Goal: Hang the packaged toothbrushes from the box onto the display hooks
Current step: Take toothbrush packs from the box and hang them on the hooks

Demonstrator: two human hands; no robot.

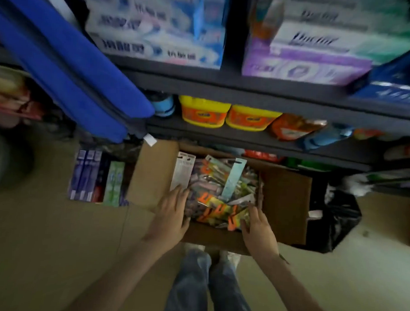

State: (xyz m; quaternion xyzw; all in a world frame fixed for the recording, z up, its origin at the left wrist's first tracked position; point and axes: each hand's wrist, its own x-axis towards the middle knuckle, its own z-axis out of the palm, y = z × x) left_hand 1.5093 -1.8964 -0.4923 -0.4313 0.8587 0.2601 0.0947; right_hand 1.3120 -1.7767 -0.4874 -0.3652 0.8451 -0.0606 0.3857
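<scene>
An open cardboard box [286, 204] stands on the floor in front of my feet, below the shelves. It is full of packaged toothbrushes [221, 193] in a loose heap, with orange, yellow, white and pale blue cards. My left hand [174, 212] lies at the left side of the heap, fingers straight and touching the packs beside a white pack [182, 173]. My right hand [257, 224] lies at the right side of the heap, fingers extended onto the packs. No display hooks are visible. The picture is blurred.
Dark shelves [248, 87] rise behind the box with tissue packs above and yellow tubs [204, 111] below. Blue fabric [70, 64] hangs at upper left. Boxed toothpaste [96, 177] lies left of the box, a black bag [334, 218] to its right. Tan floor surrounds my legs.
</scene>
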